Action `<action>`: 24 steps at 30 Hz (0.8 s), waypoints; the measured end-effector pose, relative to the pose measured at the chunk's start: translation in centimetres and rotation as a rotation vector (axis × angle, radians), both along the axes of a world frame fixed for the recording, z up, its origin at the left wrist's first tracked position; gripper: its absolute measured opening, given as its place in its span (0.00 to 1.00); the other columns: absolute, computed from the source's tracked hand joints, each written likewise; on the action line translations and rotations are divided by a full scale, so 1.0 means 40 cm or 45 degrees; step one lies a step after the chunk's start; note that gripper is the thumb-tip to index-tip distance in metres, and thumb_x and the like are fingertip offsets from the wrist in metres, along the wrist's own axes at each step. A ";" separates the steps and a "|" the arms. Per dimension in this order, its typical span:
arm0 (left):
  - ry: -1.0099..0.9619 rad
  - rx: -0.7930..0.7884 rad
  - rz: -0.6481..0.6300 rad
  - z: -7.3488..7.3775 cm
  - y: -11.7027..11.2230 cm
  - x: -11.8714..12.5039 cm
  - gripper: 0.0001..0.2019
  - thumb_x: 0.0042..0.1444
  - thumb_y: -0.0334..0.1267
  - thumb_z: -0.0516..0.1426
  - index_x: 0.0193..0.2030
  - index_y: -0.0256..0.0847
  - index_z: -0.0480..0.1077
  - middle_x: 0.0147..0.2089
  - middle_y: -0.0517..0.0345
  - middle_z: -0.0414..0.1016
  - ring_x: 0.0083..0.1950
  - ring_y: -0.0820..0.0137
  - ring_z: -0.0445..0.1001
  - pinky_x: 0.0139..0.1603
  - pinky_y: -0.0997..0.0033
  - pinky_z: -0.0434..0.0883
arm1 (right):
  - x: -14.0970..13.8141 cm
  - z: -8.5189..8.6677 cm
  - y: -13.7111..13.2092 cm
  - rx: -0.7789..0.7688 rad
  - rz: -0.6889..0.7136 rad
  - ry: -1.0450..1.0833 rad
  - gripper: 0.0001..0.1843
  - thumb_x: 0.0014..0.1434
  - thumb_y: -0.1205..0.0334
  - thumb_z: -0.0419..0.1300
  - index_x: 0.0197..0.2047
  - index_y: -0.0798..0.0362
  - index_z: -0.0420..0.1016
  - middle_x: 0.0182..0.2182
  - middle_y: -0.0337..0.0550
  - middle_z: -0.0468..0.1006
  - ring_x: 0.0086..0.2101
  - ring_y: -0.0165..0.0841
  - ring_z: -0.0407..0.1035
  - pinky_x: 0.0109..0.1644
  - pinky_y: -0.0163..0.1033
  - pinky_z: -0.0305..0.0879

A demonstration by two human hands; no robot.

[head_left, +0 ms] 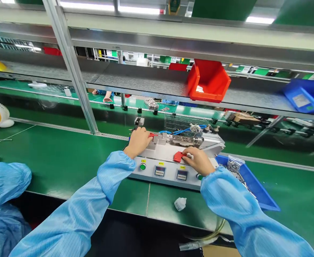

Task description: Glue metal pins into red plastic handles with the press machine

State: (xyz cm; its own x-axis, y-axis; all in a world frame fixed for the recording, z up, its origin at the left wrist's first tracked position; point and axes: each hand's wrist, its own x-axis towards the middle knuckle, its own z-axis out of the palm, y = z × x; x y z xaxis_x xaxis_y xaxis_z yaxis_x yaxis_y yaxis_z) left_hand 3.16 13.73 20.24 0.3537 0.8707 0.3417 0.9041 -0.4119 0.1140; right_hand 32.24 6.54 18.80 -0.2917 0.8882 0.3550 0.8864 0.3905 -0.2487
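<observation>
A white bench machine (153, 152) with green buttons and two small counters on its front stands on the green bench. My left hand (138, 142) is at the machine's left end, fingers closed around a small red part (152, 135) at the metal fixture; most of that part is hidden. Over the machine's front right top, my right hand (199, 160) pinches a flat red plastic piece (178, 156) between thumb and fingers. A metal cylinder with a round end (198, 139) and blue air tubes lie behind it. The exact kind of the red pieces cannot be made out.
A blue tray (269, 204) of metal pins stands right of the machine. A small white bottle (180, 203) lies in front. Above, a shelf carries a red bin (209, 84) and a blue bin (303, 98). A co-worker's sleeve (7, 182) is at the left.
</observation>
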 end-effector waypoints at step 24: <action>-0.139 -0.239 -0.241 -0.192 -0.206 -0.122 0.03 0.67 0.35 0.55 0.43 0.46 0.69 0.33 0.62 0.76 0.34 0.65 0.76 0.33 0.69 0.64 | 0.067 -0.107 -0.250 0.018 -0.410 0.576 0.14 0.64 0.46 0.62 0.36 0.48 0.76 0.25 0.41 0.75 0.27 0.37 0.72 0.35 0.43 0.72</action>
